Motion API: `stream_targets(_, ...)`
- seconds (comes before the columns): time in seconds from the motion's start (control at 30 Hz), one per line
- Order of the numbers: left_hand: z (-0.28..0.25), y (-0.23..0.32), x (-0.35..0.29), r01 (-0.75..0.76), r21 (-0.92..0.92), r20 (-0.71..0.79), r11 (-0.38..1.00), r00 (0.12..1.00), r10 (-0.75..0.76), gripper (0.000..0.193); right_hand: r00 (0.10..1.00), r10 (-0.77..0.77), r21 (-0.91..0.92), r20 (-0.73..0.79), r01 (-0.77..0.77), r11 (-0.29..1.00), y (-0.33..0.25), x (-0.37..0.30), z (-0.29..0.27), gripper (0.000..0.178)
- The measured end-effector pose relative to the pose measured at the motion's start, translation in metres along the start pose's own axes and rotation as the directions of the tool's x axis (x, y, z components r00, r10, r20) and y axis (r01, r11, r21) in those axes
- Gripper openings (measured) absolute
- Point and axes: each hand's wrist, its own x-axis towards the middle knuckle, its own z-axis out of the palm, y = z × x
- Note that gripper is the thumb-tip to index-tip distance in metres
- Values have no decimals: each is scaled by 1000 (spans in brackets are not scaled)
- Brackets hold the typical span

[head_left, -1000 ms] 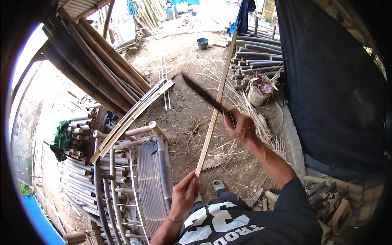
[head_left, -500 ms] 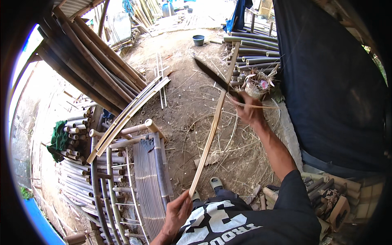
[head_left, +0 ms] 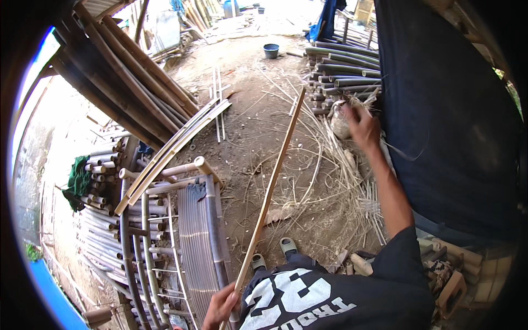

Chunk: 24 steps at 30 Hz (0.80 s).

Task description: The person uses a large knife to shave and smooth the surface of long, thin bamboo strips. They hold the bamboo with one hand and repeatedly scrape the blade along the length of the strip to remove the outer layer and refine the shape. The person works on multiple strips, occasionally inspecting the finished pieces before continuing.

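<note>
A long split bamboo strip (head_left: 273,184) slants up and away from my left hand (head_left: 222,304), whose fingers are closed round its near end. My right hand (head_left: 364,129) is raised on the right, apart from the strip, in front of a pale bundle of shavings (head_left: 341,125). Its fingers are curled and a little blurred. The long dark knife seen in it earlier does not show clearly now, so what it grips is hard to make out. A thin curled shaving (head_left: 410,157) hangs beside my right wrist.
Bamboo shavings (head_left: 330,176) litter the ground. Split strips (head_left: 176,148) rest across a bamboo bench (head_left: 199,236) on the left. Stacked poles (head_left: 349,66) lie far right beside a dark sheet (head_left: 440,126). A black bucket (head_left: 270,51) stands further off.
My right hand has lifted away from the strip, up and to the right, and the knife blade no longer shows. My left hand has moved down and left with the strip, which is drawn nearer.
</note>
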Motion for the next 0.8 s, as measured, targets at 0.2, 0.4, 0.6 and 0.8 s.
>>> stream_targets(0.2, 45, 50, 141, -208, 133, -195, 969, 953, 231, 29, 818, -571, 226, 69, 544, 808, -78, -139, 87, 40)
stream_targets(0.4, 88, 74, 141, -293, 379, -287, 878, 865, 413, 31, 751, -638, 171, 170, 615, 770, -84, -112, 66, 56)
stream_targets(0.6, 112, 52, 113, -231, 322, -278, 918, 904, 325, 29, 724, -592, 274, 354, 525, 806, -43, -97, 61, 62)
stream_targets(0.8, 122, 36, 80, -114, 369, -263, 923, 939, 222, 28, 877, -375, 125, 301, 354, 927, -10, -55, 73, 68)
